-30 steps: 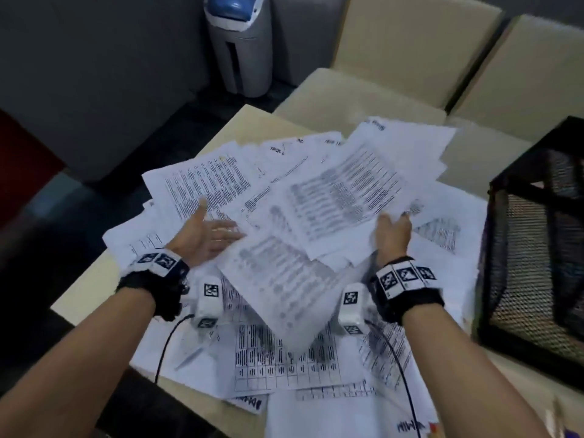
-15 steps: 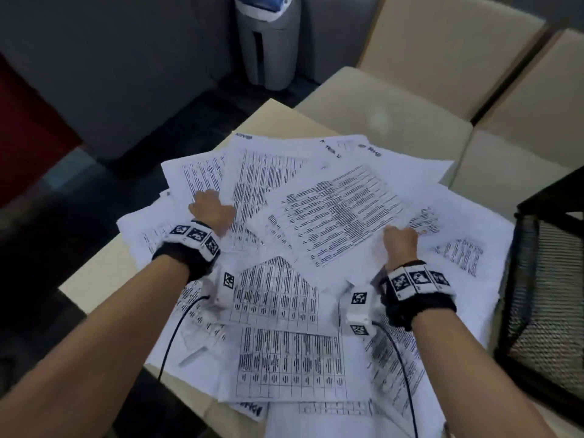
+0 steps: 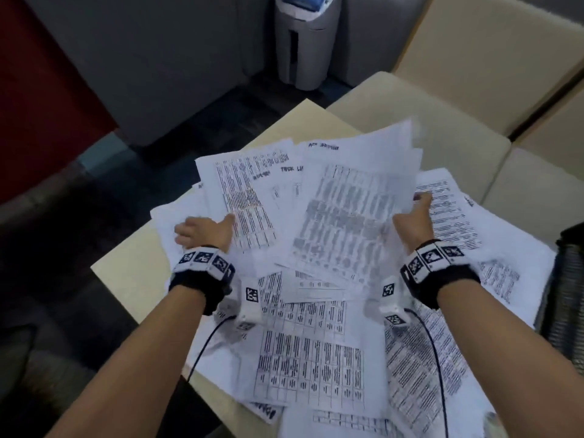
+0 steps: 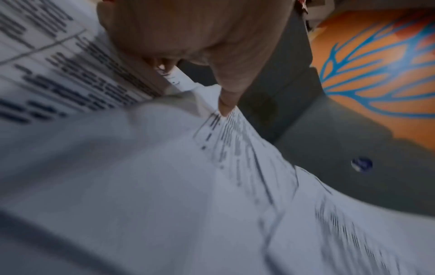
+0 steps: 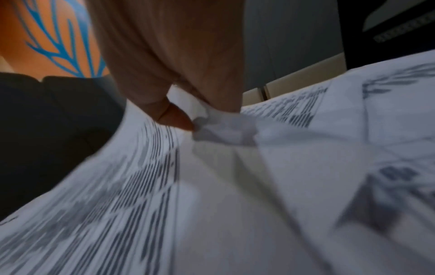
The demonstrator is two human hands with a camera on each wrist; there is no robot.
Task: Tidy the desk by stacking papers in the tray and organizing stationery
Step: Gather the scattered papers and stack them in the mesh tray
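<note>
Many printed sheets (image 3: 309, 358) lie scattered over the beige desk (image 3: 132, 263). A fanned bundle of papers (image 3: 341, 210) is raised off the pile, its far edge tilted up. My left hand (image 3: 205, 230) grips the bundle's left side, thumb on top and fingers underneath. In the left wrist view my left hand (image 4: 223, 109) presses a blurred sheet (image 4: 164, 176). My right hand (image 3: 417, 203) holds the bundle's right edge. The right wrist view shows my right hand (image 5: 195, 121) pinching crumpled paper (image 5: 226, 130). The black mesh tray (image 3: 568, 295) stands at the desk's right edge.
A grey bin with a blue top (image 3: 303, 42) stands on the dark floor beyond the desk. Beige cushioned seats (image 3: 458, 74) sit behind and to the right. The desk's left edge (image 3: 107, 273) drops to the floor.
Both hands closed on the sheets and lifted a fanned bundle up and away from me. The left hand went from lying flat to gripping. The view swung left, so the tray sits at the right edge.
</note>
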